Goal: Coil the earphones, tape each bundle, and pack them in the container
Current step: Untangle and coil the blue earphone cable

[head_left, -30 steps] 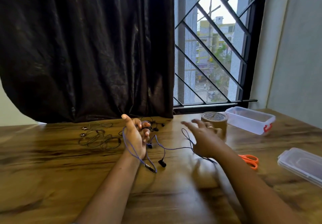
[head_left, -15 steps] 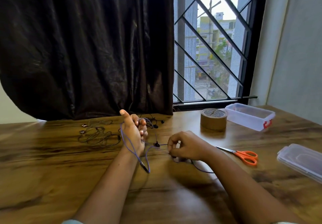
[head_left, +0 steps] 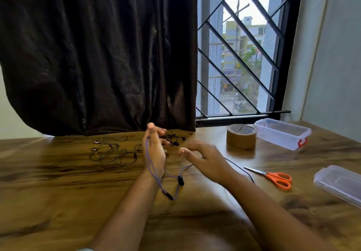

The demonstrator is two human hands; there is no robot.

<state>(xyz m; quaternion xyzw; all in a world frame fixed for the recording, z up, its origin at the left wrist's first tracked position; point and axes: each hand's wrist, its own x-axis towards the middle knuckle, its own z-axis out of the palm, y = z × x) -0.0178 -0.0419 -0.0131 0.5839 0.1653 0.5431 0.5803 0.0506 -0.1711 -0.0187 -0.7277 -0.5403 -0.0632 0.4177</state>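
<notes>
Half a second has been enough for the right hand [head_left: 203, 158] to leave the table [head_left: 58, 192]. It was down pinching the purple cord [head_left: 186, 168] just right of the left hand [head_left: 154, 151]. Now it is up and mid-swing, blurred, fingers loosely spread, with the cord trailing out from under it to the right. Whether any finger nips the cord I cannot tell. The left hand has hardly shifted. It stands upright like a spool, fingers together and mostly straight, with loops of cord running round its back down to the wrist. An earbud [head_left: 180, 180] and the plug [head_left: 168, 194] dangle just near of the wrist, close to the table.

To me that reads as another turn going on, so this set is partly coiled with slack left on the right. More earphones wait loose: a tangle [head_left: 113, 153] far left and black ones [head_left: 173, 139] behind the left hand. The tape [head_left: 241, 136], scissors [head_left: 273, 176], container [head_left: 281, 133] and lid [head_left: 340, 182] lie on the right, well apart from both hands, so taping and packing are yet to come
</notes>
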